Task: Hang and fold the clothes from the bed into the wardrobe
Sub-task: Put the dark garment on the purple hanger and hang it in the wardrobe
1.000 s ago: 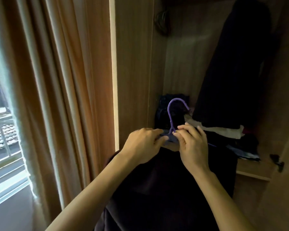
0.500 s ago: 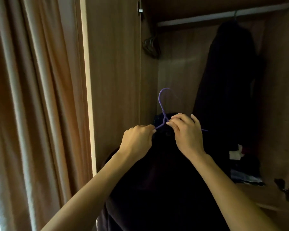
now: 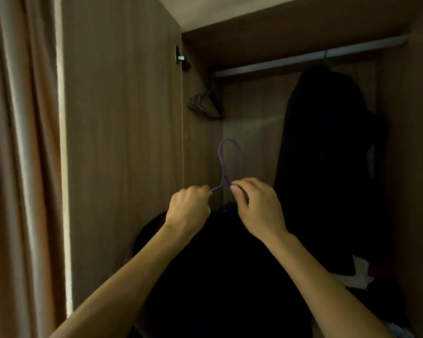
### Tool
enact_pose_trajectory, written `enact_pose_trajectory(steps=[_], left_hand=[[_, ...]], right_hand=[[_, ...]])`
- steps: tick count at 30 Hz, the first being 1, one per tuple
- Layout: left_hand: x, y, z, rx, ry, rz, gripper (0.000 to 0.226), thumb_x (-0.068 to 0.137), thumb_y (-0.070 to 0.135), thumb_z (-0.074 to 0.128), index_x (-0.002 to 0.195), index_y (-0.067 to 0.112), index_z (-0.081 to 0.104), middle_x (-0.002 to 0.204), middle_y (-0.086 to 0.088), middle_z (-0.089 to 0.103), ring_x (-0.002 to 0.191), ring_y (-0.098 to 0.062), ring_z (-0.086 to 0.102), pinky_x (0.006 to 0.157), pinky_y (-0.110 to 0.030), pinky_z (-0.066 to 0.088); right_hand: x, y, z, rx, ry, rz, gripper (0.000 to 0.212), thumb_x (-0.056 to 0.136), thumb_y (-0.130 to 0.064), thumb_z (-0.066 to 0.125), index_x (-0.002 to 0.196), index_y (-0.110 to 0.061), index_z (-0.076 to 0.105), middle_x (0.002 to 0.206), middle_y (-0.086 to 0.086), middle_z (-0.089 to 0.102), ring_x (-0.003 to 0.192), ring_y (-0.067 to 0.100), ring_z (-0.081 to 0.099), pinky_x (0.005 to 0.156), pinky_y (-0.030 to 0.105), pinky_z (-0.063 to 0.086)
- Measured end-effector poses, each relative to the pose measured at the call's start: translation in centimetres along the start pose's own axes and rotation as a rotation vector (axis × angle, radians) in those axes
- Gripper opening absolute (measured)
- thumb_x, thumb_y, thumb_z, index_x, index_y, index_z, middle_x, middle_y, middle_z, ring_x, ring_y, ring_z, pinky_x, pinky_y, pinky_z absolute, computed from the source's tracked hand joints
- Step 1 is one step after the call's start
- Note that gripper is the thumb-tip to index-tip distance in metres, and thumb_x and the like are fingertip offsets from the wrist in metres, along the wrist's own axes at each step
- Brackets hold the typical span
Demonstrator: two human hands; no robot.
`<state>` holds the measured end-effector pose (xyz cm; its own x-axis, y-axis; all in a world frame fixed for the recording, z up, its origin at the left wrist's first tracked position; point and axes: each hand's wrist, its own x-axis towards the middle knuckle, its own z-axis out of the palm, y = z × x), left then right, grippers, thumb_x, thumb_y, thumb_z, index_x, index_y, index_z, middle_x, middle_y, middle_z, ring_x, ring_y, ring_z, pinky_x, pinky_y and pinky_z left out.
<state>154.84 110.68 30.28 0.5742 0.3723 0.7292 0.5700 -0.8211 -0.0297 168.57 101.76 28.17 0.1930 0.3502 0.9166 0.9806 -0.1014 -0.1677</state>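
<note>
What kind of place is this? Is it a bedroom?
Probably a bedroom, at an open wooden wardrobe: a rail across the top carries a dark hanging garment, spare hangers bunch in the corner, a curtain hangs at the left, and the left hand and right hand hold a purple hanger.

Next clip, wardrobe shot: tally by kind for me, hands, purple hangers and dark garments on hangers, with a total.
Hands: 2 (left hand, right hand, both on the purple hanger)
Purple hangers: 1
Dark garments: 2 (held garment, hung garment under the rail)
Total: 5
</note>
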Motion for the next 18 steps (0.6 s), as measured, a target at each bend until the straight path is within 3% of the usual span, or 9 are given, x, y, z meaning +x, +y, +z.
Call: enact_pose_trajectory(steps=[5,9,14,18], left_hand=[[4.9,0.1,-0.3,0.094,0.087,-0.035,0.014,0.094,0.014,0.045,0.096,0.01,0.058,0.094,-0.013,0.066,0.088,-0.037,0.062,0.062,-0.036,0.036],[9.1,0.0,-1.0,0.165,0.125,-0.05,0.013,0.093,0.015,0.048,0.095,0.008,0.059,0.096,-0.015,0.064,0.09,-0.039,0.061,0.063,-0.037,0.036],[14.1,-0.1,-0.5,0.241,0.134,-0.047,0.014,0.095,0.017,0.049,0.098,0.008,0.059,0.098,-0.013,0.064,0.092,-0.035,0.061,0.066,-0.038,0.041],[17.9,-0.7,1.0,0.304,0.128,-0.032,0.017,0.095,0.022,0.051,0.102,0.009,0.06,0.105,-0.013,0.063,0.099,-0.035,0.061,0.068,-0.037,0.041]], right_hand=[[3.0,1.6,-0.3,0.04,0.08,-0.071,0.026,0.098,-0.026,0.045,0.099,-0.017,0.07,0.096,-0.004,0.067,0.087,0.014,0.061,0.081,0.031,0.043],[5.9,2.7,-0.1,0.083,0.036,-0.066,0.027,0.099,-0.033,0.042,0.101,-0.021,0.067,0.098,-0.009,0.064,0.087,0.009,0.057,0.079,0.025,0.037],[9.0,4.4,2.0,0.191,-0.031,-0.042,0.031,0.1,-0.032,0.039,0.111,-0.021,0.066,0.107,-0.01,0.063,0.097,0.006,0.057,0.087,0.031,0.046],[11.7,5.6,4.0,0.227,-0.014,-0.056,0.032,0.1,-0.032,0.039,0.113,-0.021,0.065,0.11,-0.009,0.063,0.099,0.005,0.056,0.085,0.025,0.046]])
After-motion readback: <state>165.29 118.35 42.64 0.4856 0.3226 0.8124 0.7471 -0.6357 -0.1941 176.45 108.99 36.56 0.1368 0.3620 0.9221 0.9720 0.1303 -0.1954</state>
